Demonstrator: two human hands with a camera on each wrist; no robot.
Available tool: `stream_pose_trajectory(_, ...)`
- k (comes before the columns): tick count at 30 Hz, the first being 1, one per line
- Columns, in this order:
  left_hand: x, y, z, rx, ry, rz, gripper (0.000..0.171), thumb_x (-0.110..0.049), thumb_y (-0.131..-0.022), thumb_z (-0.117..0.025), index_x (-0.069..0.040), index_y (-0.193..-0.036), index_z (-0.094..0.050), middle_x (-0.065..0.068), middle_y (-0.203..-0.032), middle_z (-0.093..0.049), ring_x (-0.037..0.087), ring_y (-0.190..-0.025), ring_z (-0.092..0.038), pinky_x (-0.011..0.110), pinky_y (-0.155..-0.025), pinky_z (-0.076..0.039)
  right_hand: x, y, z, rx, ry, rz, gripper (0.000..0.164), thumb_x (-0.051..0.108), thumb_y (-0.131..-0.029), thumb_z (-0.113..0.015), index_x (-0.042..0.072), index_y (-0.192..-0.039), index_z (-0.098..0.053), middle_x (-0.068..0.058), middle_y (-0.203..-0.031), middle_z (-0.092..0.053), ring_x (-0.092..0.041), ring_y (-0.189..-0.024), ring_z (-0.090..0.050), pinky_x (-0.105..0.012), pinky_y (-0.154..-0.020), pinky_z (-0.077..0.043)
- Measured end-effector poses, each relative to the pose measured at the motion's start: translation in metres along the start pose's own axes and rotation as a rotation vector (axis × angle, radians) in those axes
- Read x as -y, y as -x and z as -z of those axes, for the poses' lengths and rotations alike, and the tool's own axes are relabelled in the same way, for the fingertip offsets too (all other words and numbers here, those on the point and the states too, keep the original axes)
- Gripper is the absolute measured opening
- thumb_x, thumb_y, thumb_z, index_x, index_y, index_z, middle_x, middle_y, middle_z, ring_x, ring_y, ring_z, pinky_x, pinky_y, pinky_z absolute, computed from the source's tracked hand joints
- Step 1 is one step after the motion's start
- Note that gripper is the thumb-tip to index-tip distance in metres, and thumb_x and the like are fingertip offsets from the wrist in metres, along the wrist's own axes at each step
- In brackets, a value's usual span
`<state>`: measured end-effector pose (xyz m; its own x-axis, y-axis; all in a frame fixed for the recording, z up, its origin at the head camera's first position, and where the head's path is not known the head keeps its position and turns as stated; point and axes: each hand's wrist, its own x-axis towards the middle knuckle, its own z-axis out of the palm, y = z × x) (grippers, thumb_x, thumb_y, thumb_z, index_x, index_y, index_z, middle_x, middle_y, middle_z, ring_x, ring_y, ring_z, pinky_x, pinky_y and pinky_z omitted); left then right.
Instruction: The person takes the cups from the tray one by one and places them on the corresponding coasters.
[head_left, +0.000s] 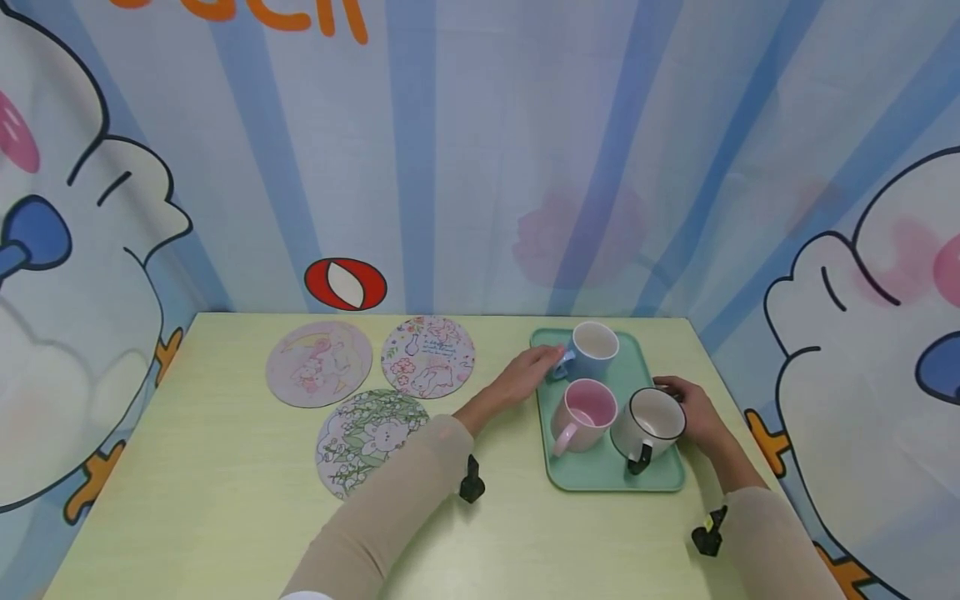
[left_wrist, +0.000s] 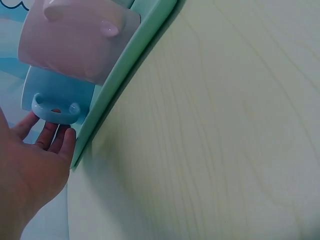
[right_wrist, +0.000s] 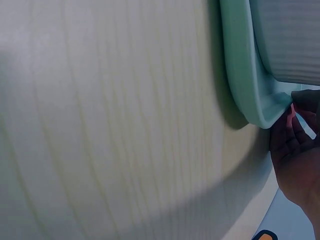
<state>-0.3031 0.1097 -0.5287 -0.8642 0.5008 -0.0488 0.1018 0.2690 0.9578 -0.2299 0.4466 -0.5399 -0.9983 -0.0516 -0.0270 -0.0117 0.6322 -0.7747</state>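
Observation:
A green tray [head_left: 555, 467] holds three mugs: a blue mug [head_left: 592, 367] at the back, a pink mug [head_left: 579, 425] at front left, and a white mug with a black rim and handle [head_left: 637, 425] at front right. My left hand [head_left: 521, 375] pinches the blue mug's handle; a bit of finger shows through its loop in the left wrist view. On the tray's right side, my right hand [head_left: 693, 408] grips the edge, thumb over the rim and fingers beneath in the right wrist view. The white mug partly covers that hand in the head view.
Three round patterned mats lie left on the pale table [head_left: 210, 467]: a pink one [head_left: 318, 364], a floral one [head_left: 427, 357] and a green leafy one [head_left: 367, 433], partly under the left sleeve. A striped, cartoon-printed curtain [head_left: 480, 167] hangs behind the table.

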Motion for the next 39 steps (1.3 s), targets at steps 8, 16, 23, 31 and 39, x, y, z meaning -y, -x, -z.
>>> stream_pose_trajectory(8, 0.0008, -0.0037, -0.0032, 0.000, 0.066, -0.011, 0.042, -0.040, -0.112, -0.049, -0.005, -0.128, -0.067, 0.016, -0.118, -0.067, 0.021, -0.102, -0.059, 0.030, -0.086, -0.047, -0.0016, 0.0010, -0.0002, -0.005, -0.006, 0.004, 0.057, 0.008, -0.098, -0.073, -0.014, -0.146, -0.050, -0.033, -0.124, -0.064, -0.017, -0.097, -0.059, -0.027, -0.076, -0.052)
stream_pose_trajectory(16, 0.0022, -0.0060, -0.0079, 0.016, 0.041, -0.038, 0.037, -0.040, -0.112, -0.052, -0.007, -0.127, -0.063, 0.003, -0.115, -0.068, 0.030, -0.116, -0.064, 0.031, -0.092, -0.052, -0.0008, 0.0014, -0.0008, -0.004, -0.005, 0.003, 0.058, 0.008, -0.099, -0.073, -0.014, -0.147, -0.049, -0.033, -0.125, -0.063, -0.019, -0.100, -0.060, -0.028, -0.077, -0.053)
stream_pose_trajectory(23, 0.0026, -0.0059, -0.0094, 0.017, -0.021, -0.058, 0.031, -0.025, -0.111, -0.053, -0.001, -0.130, -0.062, 0.006, -0.111, -0.066, 0.015, -0.098, -0.058, 0.028, -0.083, -0.050, -0.0054, -0.0009, -0.0002, -0.001, -0.003, -0.004, 0.059, 0.009, -0.100, -0.073, -0.014, -0.148, -0.049, -0.032, -0.125, -0.063, -0.017, -0.099, -0.059, -0.028, -0.077, -0.053)
stream_pose_trajectory(31, 0.0029, -0.0060, -0.0093, 0.029, -0.076, -0.075, 0.025, -0.023, -0.112, -0.051, -0.003, -0.123, -0.062, 0.002, -0.102, -0.063, 0.012, -0.090, -0.055, 0.025, -0.075, -0.047, -0.0063, -0.0019, -0.0002, 0.012, -0.001, -0.005, 0.057, 0.007, -0.101, -0.070, -0.016, -0.148, -0.047, -0.032, -0.124, -0.062, -0.016, -0.098, -0.058, -0.028, -0.076, -0.053)
stream_pose_trajectory(39, 0.0023, -0.0074, -0.0098, 0.028, -0.087, -0.069, 0.025, -0.027, -0.113, -0.051, -0.004, -0.119, -0.061, 0.003, -0.095, -0.058, 0.013, -0.085, -0.052, 0.025, -0.072, -0.044, -0.0076, -0.0036, 0.0004, 0.023, -0.017, -0.016, 0.056, 0.005, -0.101, -0.069, -0.016, -0.147, -0.047, -0.034, -0.125, -0.062, -0.016, -0.099, -0.059, -0.027, -0.077, -0.053)
